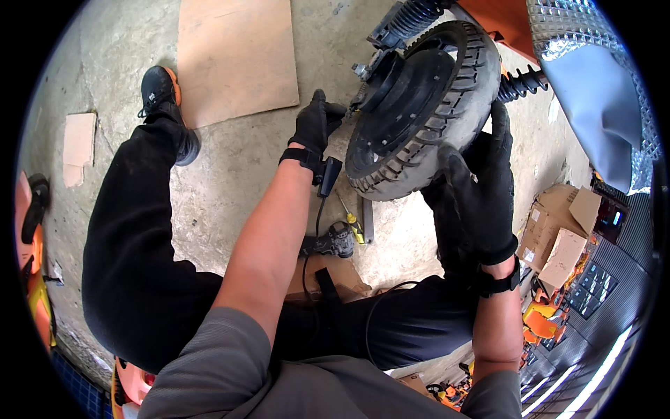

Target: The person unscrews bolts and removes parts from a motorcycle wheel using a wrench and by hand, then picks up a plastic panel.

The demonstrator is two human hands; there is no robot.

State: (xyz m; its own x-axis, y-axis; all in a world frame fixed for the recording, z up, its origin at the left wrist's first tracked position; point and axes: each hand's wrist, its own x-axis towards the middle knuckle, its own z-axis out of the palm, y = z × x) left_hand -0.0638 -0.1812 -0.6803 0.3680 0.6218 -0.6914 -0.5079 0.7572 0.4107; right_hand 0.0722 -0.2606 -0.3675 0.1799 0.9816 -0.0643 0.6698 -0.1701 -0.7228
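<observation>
A wheel with a thick treaded tyre (457, 115) and a black hub (408, 105) tilts in front of me, mounted below a spring shock absorber (417, 17). My left hand (315, 124), in a black glove, is just left of the hub, near the axle end and a small coil spring (360, 94). Its index finger and another digit stand apart; the remaining fingers are partly hidden. At the tyre's right side is my right hand (481, 192), also gloved, thumb and fingers spread, with its thumb side against the tread. Nothing shows gripped in either hand.
Below the wheel lie a dark power drill (329, 241), a yellow-handled screwdriver (354, 227) and a grey metal bar (368, 220). A flat cardboard sheet (237, 59) covers floor at the far left. An open cardboard box (558, 227) stands right; silvery padded sheeting (593, 91) hangs at upper right.
</observation>
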